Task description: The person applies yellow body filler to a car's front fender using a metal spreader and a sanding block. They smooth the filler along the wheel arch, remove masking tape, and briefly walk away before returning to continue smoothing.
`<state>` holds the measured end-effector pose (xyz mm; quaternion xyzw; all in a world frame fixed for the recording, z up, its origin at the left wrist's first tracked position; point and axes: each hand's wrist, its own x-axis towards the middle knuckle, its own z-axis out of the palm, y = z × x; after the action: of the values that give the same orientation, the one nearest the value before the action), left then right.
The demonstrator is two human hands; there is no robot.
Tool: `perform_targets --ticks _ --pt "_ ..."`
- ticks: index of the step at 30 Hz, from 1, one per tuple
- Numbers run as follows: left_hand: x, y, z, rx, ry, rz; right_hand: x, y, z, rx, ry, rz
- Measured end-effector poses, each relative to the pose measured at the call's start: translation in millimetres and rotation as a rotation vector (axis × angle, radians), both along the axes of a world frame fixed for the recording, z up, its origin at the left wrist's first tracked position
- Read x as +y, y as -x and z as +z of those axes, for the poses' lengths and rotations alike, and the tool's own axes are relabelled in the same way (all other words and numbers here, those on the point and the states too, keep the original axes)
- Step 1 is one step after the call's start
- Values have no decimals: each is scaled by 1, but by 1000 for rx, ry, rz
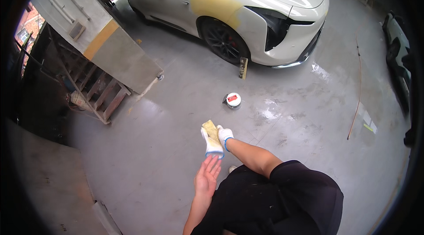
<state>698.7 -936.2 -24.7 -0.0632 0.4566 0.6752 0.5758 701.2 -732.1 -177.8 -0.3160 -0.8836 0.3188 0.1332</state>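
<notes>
My right hand wears a white work glove with a blue cuff and is closed at the side of a second white work glove. That glove hangs with its blue-edged opening toward me. A yellowish patch runs along its upper part; whether this is a stained palm or a separate pad, I cannot tell. Just below the opening is my bare left hand, open, palm up and fingers stretched out. Its fingertips are close to the cuff, and contact is unclear.
A white car with a yellow patch above its front wheel stands ahead. On the floor are a white-lidded tub and an upright block near the tyre. Wooden stairs and a pillar rise at left; a thin rod lies right.
</notes>
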Motion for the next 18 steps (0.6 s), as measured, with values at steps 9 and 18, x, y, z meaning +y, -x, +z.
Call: perform_targets --ticks 9,18 --pt "-27 31 -87 -10 350 130 -94 1 -49 -84 871 373" --pt "-58 49 -172 166 459 409 -114 -4 36 -270 495 522"
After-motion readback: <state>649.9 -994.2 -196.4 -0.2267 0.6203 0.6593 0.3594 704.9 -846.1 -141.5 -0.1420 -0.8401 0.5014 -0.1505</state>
